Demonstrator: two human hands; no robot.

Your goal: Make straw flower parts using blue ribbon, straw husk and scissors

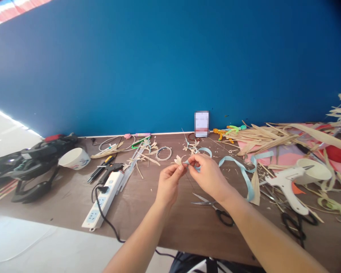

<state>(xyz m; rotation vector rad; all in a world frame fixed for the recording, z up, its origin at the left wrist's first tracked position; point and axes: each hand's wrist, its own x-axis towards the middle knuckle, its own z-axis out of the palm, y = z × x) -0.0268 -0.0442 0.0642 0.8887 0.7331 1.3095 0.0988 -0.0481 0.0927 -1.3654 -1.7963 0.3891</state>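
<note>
Above the middle of the brown table, my left hand (170, 180) pinches a small pale flower (178, 160) that looks made of dried husk. A thin stem seems to run down below the fingers. Close beside it, my right hand (206, 172) has thumb and fingers closed on a light blue ribbon (246, 177) at the flower's base. Part of the ribbon is hidden behind this hand, and the rest curls over the table to the right. Open-bladed scissors (206, 201) with black handles lie below my right hand.
A white power strip (104, 203), a white bowl (74, 158) and black gear (34, 163) are on the left. A phone (201, 124) leans against the blue wall. To the right lie a white glue gun (290, 185), a husk pile (261, 138) and another bowl (315, 172).
</note>
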